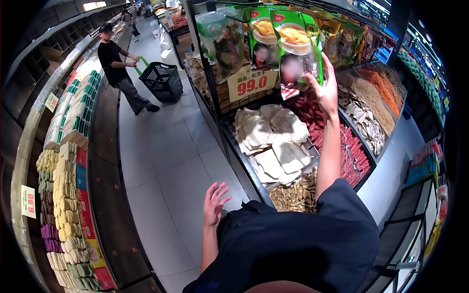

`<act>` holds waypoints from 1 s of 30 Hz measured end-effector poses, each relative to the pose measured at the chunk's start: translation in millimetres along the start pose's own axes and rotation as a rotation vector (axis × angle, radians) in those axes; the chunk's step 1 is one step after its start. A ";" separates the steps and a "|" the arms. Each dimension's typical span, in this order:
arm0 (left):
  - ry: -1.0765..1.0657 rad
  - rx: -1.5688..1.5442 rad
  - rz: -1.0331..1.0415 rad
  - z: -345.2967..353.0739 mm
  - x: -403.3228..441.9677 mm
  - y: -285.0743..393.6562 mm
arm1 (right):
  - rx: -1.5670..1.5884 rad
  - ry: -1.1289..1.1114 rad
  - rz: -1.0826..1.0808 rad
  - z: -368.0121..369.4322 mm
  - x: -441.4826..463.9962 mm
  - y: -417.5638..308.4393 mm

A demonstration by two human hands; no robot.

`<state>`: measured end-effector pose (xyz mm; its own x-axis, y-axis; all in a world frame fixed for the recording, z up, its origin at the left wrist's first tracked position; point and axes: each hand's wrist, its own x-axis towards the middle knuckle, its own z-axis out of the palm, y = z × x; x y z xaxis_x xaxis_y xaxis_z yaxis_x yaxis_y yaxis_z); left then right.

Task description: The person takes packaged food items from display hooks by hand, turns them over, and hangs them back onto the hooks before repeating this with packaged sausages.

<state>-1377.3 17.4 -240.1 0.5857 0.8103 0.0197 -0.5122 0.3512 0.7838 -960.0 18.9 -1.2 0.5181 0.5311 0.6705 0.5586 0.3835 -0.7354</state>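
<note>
Your left hand (214, 202), fingers loosely spread, hangs in the air over the grey tiled floor (171, 185), beside the display desk (245, 165). Nearest on that desk lie brown dried strips (293, 194), then stacked pale dried sheets (273, 134), with red sausages (349, 156) to their right, partly covered by your right forearm. Further right sit dried fish pieces (364, 122) and orange dried shreds (378, 90). On your far left, a shelf holds noodle bundles (68, 210); along the aisle, a person (112, 61) in black grips the green handle of a black shopping basket (161, 80).

Your right hand (326, 90) clasps the right edge of a green snack pouch (295, 39), upright above the sausages and overlapping a matching pouch (263, 29). Whether it hangs from the rack, you cannot tell. Its glossy front pictures yellow pieces in a white bowl, above a blurred panel.

Its red logo is too small to read. The price card (251, 86) behind it says "99.0" in red; a sideways shelf tag (28, 201) appears to read "6.80".
</note>
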 end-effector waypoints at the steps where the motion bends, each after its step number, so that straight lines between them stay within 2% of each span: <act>1: 0.003 -0.001 0.001 -0.9 -1.7 0.0 | -0.028 0.011 -0.038 0.0 0.6 0.8; 3: 0.015 -0.011 0.007 -2.2 -4.5 0.6 | -0.080 0.028 -0.108 -0.3 3.1 8.7; 8: 0.024 -0.007 -0.001 -4.3 -6.7 2.5 | 0.033 0.060 -0.064 19.1 7.2 2.3; 11: 0.007 0.032 -0.017 -6.2 -2.7 3.9 | -0.310 0.061 -0.187 32.3 19.9 25.5; 12: -0.005 0.063 -0.021 -7.6 0.1 4.1 | -0.387 0.000 -0.203 31.0 26.1 47.0; 14: -0.012 0.067 -0.019 -9.9 5.9 6.0 | -0.554 0.086 -0.208 36.7 16.3 48.9; 18: -0.003 0.037 0.000 -14.6 11.9 10.8 | -0.401 0.149 -0.066 44.4 -28.8 52.8; 19: -0.016 0.041 -0.009 -17.1 12.7 10.7 | -0.246 0.179 -0.060 55.6 -48.9 61.2; 21: 0.014 0.009 -0.069 -24.5 12.7 6.6 | -0.067 0.040 0.117 75.0 -107.4 75.5; 22: -0.020 0.014 -0.097 -28.4 12.8 3.1 | -0.303 -0.100 -0.004 75.5 -138.7 88.6; 23: 0.017 0.032 -0.146 -31.5 14.9 -2.3 | -0.347 -0.262 0.271 80.5 -171.7 82.3; 24: 0.046 0.057 -0.202 -34.1 17.2 -7.0 | -0.275 -0.501 0.342 79.8 -206.5 100.2; 26: 0.004 0.075 -0.294 -38.3 22.3 -14.1 | -0.387 -0.850 0.369 77.8 -270.2 108.1; 28: -0.018 0.149 -0.355 -39.9 29.6 -20.6 | -0.322 -0.978 0.516 72.3 -304.9 86.9; 30: -0.079 0.143 -0.405 -36.6 36.1 -23.2 | -0.306 -0.996 0.552 69.9 -334.6 73.4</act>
<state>-1367.3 55.6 -280.3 0.7707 0.5799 -0.2641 -0.1421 0.5605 0.8159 -1137.6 -77.8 -286.3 0.0799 0.9759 -0.2030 0.6198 -0.2081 -0.7567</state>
